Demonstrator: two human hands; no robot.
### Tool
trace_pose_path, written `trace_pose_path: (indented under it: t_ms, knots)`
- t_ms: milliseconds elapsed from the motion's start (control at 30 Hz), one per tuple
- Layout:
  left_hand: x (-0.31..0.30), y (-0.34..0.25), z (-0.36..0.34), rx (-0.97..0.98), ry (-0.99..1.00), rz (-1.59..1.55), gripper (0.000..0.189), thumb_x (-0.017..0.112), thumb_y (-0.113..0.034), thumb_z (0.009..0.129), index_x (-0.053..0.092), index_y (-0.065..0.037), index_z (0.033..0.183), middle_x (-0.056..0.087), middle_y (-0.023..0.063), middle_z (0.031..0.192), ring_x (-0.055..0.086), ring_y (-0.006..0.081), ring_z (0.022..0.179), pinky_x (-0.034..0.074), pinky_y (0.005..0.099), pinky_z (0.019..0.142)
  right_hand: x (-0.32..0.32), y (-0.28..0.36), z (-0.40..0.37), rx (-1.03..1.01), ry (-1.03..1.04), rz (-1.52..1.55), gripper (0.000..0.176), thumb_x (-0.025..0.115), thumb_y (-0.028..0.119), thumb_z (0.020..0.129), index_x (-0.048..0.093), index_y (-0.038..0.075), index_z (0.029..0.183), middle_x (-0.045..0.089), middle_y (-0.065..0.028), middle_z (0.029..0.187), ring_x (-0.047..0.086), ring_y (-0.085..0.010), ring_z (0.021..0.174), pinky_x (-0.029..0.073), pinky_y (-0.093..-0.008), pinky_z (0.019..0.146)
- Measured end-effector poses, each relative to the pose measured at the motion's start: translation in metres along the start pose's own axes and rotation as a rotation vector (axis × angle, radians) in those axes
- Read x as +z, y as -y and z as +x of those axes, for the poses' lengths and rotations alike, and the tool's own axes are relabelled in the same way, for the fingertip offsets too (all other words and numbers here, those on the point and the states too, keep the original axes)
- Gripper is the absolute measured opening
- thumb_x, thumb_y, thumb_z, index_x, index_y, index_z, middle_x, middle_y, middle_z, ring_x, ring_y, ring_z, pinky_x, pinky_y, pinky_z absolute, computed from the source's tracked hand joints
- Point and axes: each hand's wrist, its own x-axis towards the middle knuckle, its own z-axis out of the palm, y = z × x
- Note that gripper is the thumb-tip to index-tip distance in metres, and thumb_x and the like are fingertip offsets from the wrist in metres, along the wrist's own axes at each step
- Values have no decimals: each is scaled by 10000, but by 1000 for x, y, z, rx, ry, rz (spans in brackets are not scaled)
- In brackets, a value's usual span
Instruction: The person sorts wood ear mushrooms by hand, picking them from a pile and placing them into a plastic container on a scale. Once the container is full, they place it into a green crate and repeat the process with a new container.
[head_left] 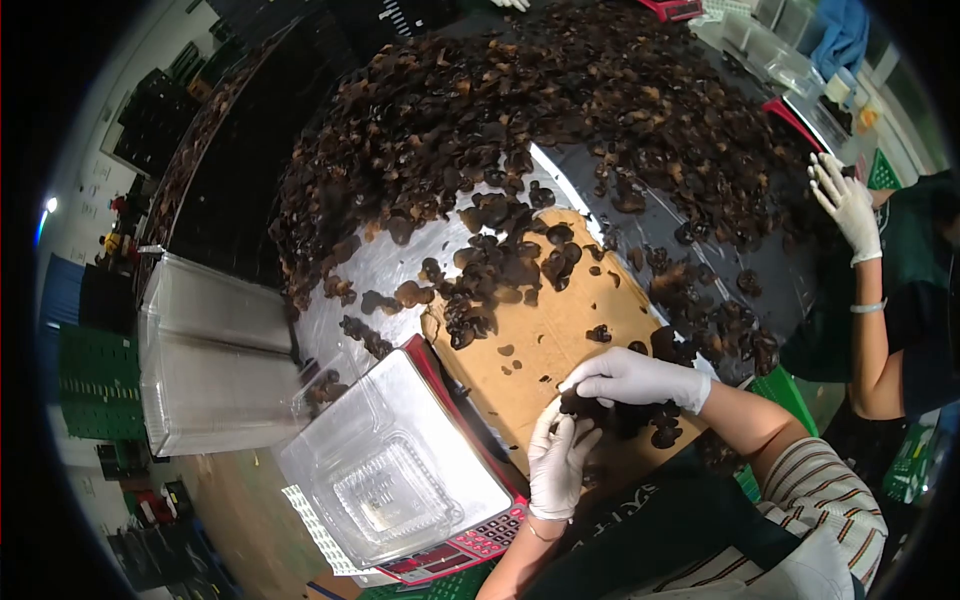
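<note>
Both of my hands wear white gloves and meet over the front of a brown cardboard sheet (560, 345). A dark wood ear mushroom (578, 403) is between them. My right hand (637, 380) pinches it from above, thumb and fingers closed. From below, my left hand (560, 465) grips its lower side with curled fingers; part of the piece is hidden by the fingers. More dark wood ear mushrooms (664, 428) lie beside and under my right wrist. A loose cluster of wood ears (490, 275) rests at the sheet's far end.
A large heap of wood ears (440, 110) covers the table beyond. To the left stands a red scale (485, 535) with a clear plastic tray (385, 500) on its plate. Stacked clear containers (220, 355) are farther left. At right, a co-worker's gloved hand (850, 205) reaches over the table.
</note>
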Motion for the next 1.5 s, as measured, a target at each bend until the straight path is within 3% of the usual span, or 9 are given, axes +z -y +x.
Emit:
trace_pose_path:
  t_ms: [467,667,833,933,1067,1167,1267,1367,1500]
  knots:
    - [-11,2,4,179,-50,1,201,519,-3,941,538,-50,1135,608,84,1107,610,184,975,524,323,857,1,31,7,-212,-14,-499,250,703,268,780,608,47,848,641,-63,683,616,-218,600,476,-272,591]
    - [-5,0,-4,182,-48,17,229,538,64,905,551,-47,1105,596,90,1114,593,166,990,502,278,846,13,16,4,-239,-19,-213,149,622,156,808,601,22,871,604,-72,679,590,-173,612,450,-275,589]
    - [-15,12,0,472,-84,323,271,569,139,841,563,-35,1048,565,106,1152,574,161,1011,479,276,861,17,16,-1,-229,-78,-213,114,562,76,820,635,44,901,634,-76,751,607,-189,680,474,-292,652]
    - [-9,9,-3,519,-117,379,262,575,139,833,554,-34,1030,554,115,1169,565,161,1022,474,284,870,5,5,8,-588,-462,-746,133,517,66,790,636,92,843,630,-66,708,605,-229,630,481,-340,655]
    - [-4,2,-7,401,-35,192,198,559,106,849,519,-33,984,556,129,1174,566,174,1024,467,286,890,-36,29,5,-184,-292,-855,76,577,131,784,645,98,780,633,-59,701,610,-273,703,469,-385,732]
    - [-7,2,-9,339,9,208,151,562,1,869,499,-86,975,573,115,1163,587,214,989,503,349,820,-66,0,44,-635,-800,-910,185,597,231,803,660,78,884,637,-74,807,608,-274,811,463,-373,780]
    - [2,0,-11,310,13,114,195,487,105,843,454,-67,930,562,172,1167,590,227,944,531,352,801,-86,-9,83,-550,-879,-1014,379,616,250,804,573,73,1136,555,-150,1166,523,-290,1094,437,-423,878]
    - [2,-1,-9,322,23,167,254,501,101,827,455,-104,970,542,94,1072,589,216,924,535,340,751,-63,-1,90,-312,-638,-1245,528,609,325,834,477,37,1256,458,-206,1315,530,-309,1013,440,-406,882]
    - [1,-4,-8,330,-23,285,294,504,100,836,470,-111,1038,518,48,1013,577,169,877,535,307,710,-20,-10,63,-427,-341,-1143,383,605,122,777,523,95,1150,559,-116,1067,562,-278,922,464,-381,790]
